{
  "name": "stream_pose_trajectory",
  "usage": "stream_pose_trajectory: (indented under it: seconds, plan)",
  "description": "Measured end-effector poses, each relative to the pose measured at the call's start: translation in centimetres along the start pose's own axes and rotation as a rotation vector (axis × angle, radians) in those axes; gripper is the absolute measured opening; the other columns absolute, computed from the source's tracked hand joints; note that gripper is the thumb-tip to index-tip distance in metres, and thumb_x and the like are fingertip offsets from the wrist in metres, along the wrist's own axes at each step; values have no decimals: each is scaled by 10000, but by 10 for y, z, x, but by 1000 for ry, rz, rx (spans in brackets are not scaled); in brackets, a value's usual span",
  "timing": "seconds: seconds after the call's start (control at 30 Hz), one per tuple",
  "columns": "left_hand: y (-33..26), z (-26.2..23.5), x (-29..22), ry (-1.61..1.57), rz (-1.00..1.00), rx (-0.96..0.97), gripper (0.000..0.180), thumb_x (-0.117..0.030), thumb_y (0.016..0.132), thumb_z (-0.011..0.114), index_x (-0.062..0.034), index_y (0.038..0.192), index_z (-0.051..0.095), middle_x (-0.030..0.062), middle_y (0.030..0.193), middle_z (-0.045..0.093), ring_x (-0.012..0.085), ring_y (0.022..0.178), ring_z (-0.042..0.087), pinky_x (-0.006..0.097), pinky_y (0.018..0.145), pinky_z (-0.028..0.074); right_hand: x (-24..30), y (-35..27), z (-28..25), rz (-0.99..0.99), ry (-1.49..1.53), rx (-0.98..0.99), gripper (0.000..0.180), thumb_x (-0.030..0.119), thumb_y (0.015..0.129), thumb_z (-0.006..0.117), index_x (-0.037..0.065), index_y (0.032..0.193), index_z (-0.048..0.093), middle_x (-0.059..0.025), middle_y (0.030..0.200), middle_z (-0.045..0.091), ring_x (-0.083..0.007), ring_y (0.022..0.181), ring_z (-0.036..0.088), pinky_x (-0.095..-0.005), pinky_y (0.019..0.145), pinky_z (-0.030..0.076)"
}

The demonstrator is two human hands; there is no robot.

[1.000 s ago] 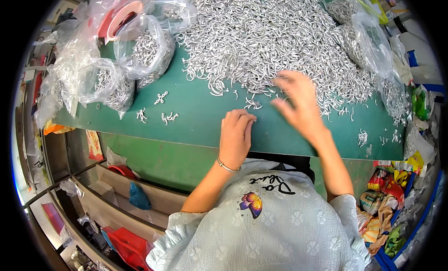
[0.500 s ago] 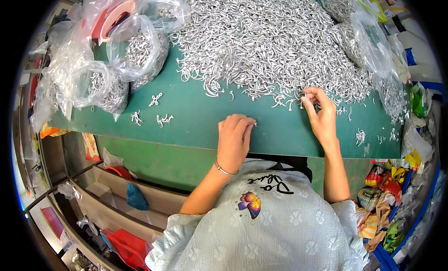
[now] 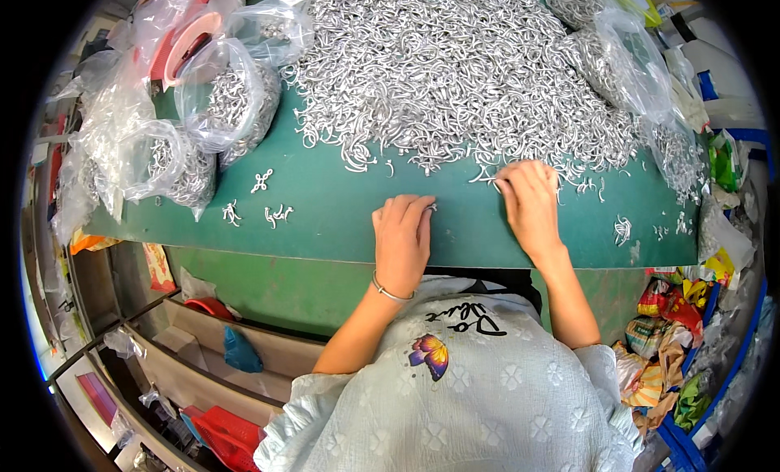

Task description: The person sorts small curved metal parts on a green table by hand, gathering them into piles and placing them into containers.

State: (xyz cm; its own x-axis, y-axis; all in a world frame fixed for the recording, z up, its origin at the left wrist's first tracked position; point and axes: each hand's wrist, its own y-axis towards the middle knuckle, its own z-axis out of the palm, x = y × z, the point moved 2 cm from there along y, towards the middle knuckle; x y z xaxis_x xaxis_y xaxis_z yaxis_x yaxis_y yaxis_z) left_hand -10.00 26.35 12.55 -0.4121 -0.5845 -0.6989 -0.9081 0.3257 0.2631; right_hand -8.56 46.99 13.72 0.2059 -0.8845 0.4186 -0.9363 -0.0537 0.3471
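Note:
A wide pile of small curved silver metal pieces [image 3: 455,74] covers the far part of the green table [image 3: 325,216]. My left hand [image 3: 402,238] rests near the table's front edge, thumb and forefinger pinched together, with a bit of a small silver piece [image 3: 432,207] poking out at the tips. At the pile's near edge is my right hand [image 3: 532,208], its fingers bent down and drawn together beside loose silver pieces [image 3: 485,176]. What lies between the right fingertips is hidden.
Clear plastic bags of silver pieces [image 3: 236,106] stand at the left beside a pink basket [image 3: 191,45]. Small clusters [image 3: 278,214] lie at front left, another group [image 3: 622,230] at front right. More filled bags [image 3: 601,66] line the right side. Colourful packets [image 3: 666,309] sit below right.
My right hand has shifted left and a little nearer, its fingers turning down from a raised pinch toward the loose pieces. The left hand keeps its pinch, and the view has shifted slightly.

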Motion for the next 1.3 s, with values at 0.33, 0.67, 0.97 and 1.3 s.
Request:
stream_pose_trajectory:
  seconds: [0.33,0.67,0.97,1.3]
  plan:
    - [6,8,-9,-12,25,-7,189,22,827,652,-58,999,649,58,932,614,243,881,568,346,796,376,6,6,11,63,-100,-50,200,108,787,724,78,964,635,-44,1006,592,-248,979,529,-406,872,346]
    - [31,17,-21,112,25,-62,255,-49,813,688,-75,1056,615,91,1063,560,281,979,521,388,807,365,-10,-10,-29,230,-24,-159,128,76,740,777,64,815,674,-37,858,631,-229,835,554,-361,800,360]
    - [37,41,-28,175,65,84,123,-109,839,661,-72,937,595,87,968,534,282,955,496,411,802,345,-9,-26,-29,135,32,34,100,64,802,688,66,901,702,-73,948,622,-267,898,549,-380,775,402]
    - [10,22,-22,9,92,153,204,7,808,645,-54,988,572,118,1062,555,333,979,514,410,798,399,-6,-4,-22,203,-7,-17,573,285,768,776,96,1274,582,-164,1425,411,-392,1313,358,-504,1047,295]
